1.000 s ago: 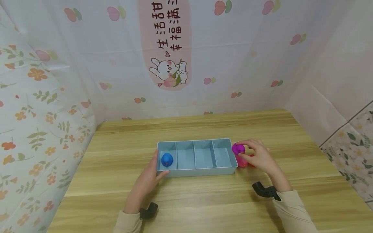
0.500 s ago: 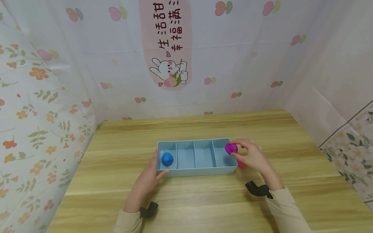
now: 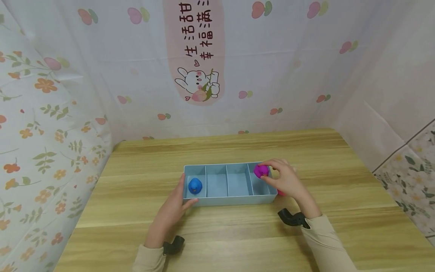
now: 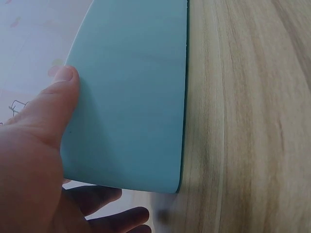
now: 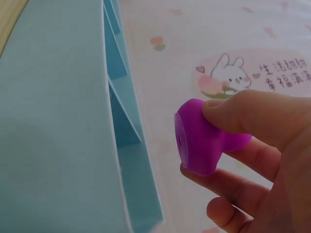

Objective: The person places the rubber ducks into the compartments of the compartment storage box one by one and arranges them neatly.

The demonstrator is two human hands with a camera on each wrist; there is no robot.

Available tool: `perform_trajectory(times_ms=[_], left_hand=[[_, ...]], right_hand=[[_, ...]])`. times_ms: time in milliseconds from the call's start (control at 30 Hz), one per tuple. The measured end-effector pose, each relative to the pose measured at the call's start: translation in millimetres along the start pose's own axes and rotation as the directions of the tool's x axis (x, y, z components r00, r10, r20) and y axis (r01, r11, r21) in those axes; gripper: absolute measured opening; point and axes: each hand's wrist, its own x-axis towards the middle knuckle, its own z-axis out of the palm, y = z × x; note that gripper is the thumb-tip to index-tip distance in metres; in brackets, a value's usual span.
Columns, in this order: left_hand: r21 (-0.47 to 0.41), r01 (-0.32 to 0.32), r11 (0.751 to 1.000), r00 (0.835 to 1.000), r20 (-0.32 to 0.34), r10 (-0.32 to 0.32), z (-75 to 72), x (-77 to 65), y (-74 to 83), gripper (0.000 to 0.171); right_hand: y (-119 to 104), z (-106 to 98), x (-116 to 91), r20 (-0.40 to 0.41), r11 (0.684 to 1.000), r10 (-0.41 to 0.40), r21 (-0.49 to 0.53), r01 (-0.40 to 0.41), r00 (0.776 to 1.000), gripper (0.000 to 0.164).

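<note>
Currently: right hand (image 3: 287,180) pinches a small, rounded, smooth purple toy (image 3: 261,171) over the right-end compartment of a pale-blue, rectangular, plastic-looking tray (image 3: 227,201).
Near to far: tan cloth sleeves (image 3: 324,241), each with a black wrist mount (image 3: 293,218) just ahead, above a wood-grain tabletop (image 3: 221,238). Left hand (image 3: 172,207) at tray's left front corner, fingers extended and relaxed, thumb against front wall. Pinkish-red object (image 3: 280,192) just beside tray's right end, mostly hidden, shape unclear. Rounded blue bird-shaped toy (image 3: 195,186) sits upright in left-end compartment. Right thumb and fingers are curled onto the purple toy; right wrist view shows its flat base turned sideways. White printed cloth backdrop (image 3: 136,75) behind, with pink rabbit panel (image 3: 197,81).
</note>
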Motion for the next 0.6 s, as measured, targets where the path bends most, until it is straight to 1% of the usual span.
perform_trajectory(times_ms=[167,367,600], left_hand=[[0.004,0.002,1.0,1.0,-0.004,-0.002,0.5,0.2,-1.3,0.096],[0.005,-0.002,1.0,1.0,-0.003,0.002,0.6,0.7,-1.0,0.096],[0.0,0.0,1.0,1.0,-0.003,0.0,0.1,0.0,0.0,0.097]], right_hand=[[-4,5,3,-0.002,1.0,-0.011,0.01,0.011,1.0,0.035],[-8,10,4,0.027,0.999,-0.013,0.037,0.012,1.0,0.036],[-16,17,6,0.055,0.999,0.005,0.034,-0.007,0.998,0.036]])
